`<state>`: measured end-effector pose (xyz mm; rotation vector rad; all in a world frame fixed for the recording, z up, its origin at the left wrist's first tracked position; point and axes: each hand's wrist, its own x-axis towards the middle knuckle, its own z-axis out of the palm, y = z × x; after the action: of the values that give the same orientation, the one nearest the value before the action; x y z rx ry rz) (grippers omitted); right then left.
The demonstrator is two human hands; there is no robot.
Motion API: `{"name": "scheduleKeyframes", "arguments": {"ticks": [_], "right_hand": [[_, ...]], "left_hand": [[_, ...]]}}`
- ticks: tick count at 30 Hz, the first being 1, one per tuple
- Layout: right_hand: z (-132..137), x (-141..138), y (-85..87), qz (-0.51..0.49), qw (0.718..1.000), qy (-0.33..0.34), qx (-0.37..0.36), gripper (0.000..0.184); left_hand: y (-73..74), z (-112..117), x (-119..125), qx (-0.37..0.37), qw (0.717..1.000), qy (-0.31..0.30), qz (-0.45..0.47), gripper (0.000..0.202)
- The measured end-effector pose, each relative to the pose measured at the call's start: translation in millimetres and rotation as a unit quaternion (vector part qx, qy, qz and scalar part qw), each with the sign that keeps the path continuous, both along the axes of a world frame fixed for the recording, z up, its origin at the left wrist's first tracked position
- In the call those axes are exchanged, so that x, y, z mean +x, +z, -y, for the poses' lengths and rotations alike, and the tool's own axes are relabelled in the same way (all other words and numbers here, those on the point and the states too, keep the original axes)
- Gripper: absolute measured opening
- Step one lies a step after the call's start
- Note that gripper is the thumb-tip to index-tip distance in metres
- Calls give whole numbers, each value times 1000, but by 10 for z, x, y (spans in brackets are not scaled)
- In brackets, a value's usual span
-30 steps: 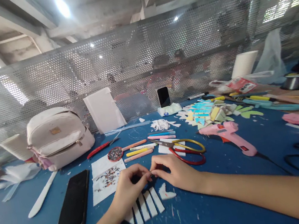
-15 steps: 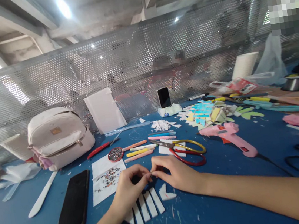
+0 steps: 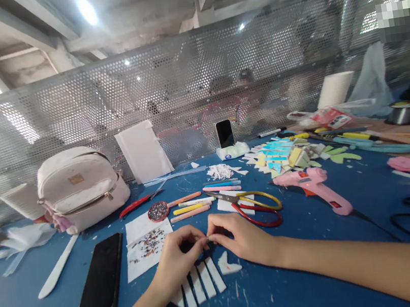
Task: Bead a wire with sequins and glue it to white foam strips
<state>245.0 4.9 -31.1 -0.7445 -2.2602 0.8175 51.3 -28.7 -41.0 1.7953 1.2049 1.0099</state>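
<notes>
My left hand (image 3: 183,251) and my right hand (image 3: 238,235) meet fingertip to fingertip above the blue table (image 3: 273,297). Both are pinched closed around something too small to make out. Several white strips (image 3: 205,279) lie side by side below my left hand, partly hidden by it. Just under my right hand is a notched white scrap (image 3: 228,264). A white paper sheet (image 3: 137,266) with tiny dark and orange bits on it lies left of my left hand. Scissors (image 3: 261,206) with yellow and red handles rest beyond my right hand.
A black phone (image 3: 99,282) and a white plastic knife (image 3: 58,267) lie left. Markers (image 3: 194,208), a round dish of small bits (image 3: 159,211) and red-handled pliers (image 3: 135,205) are ahead. A pink glue gun (image 3: 313,186), coloured scraps (image 3: 286,154) and a backpack (image 3: 83,192) stand farther out.
Almost nothing differs. Both hands keep the same pinch in the same place, with only a slight shift at the fingertips.
</notes>
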Motion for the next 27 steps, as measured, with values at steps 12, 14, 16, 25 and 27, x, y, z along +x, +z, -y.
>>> {"name": "scheduleKeyframes", "arguments": {"ticks": [12,14,16,25,27], "right_hand": [[-27,-18,-36,-84,995,-38,-22,23],[-21,-17,-29,-84,996,-35,-21,23],[-11,-20,-17,-80,996,-33,-19,22],[28,-22,26,-52,999,-7,-6,16],[28,-21,26,-52,999,-3,-3,17]], "left_hand": [[-22,-24,-16,17,1000,15,4,15],[-6,-15,-7,19,1000,15,1,12],[6,-6,-1,22,1000,17,-2,8],[8,-8,-2,29,999,14,-13,7],[14,2,-2,28,999,15,-14,8]]}}
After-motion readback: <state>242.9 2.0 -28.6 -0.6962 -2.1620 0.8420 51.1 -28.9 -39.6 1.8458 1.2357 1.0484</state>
